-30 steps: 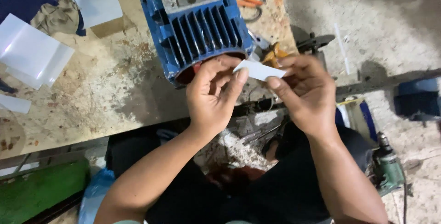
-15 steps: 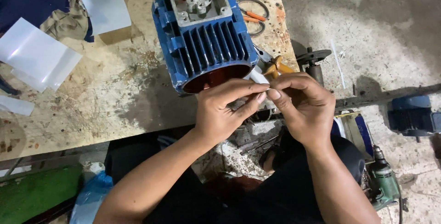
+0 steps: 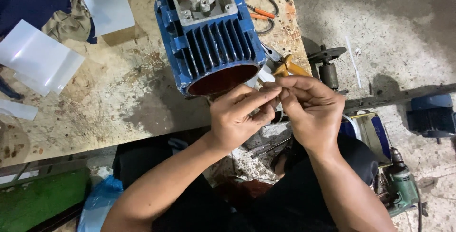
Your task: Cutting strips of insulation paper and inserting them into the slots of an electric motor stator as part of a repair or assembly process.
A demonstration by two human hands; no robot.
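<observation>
Over 1 second the left hand [image 3: 242,118] and right hand [image 3: 308,113] closed together just below the blue motor housing [image 3: 209,37], and the white strip, earlier sticking out between them, got almost wholly hidden inside the pinching fingertips [image 3: 270,91].

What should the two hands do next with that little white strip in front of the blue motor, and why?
Probably carry the white strip up into the open end of the blue motor. Both the left hand and the right hand pinch it together at the fingertips just below that opening, so it looks shaped and ready. How it is folded is hidden behind the fingers.
</observation>
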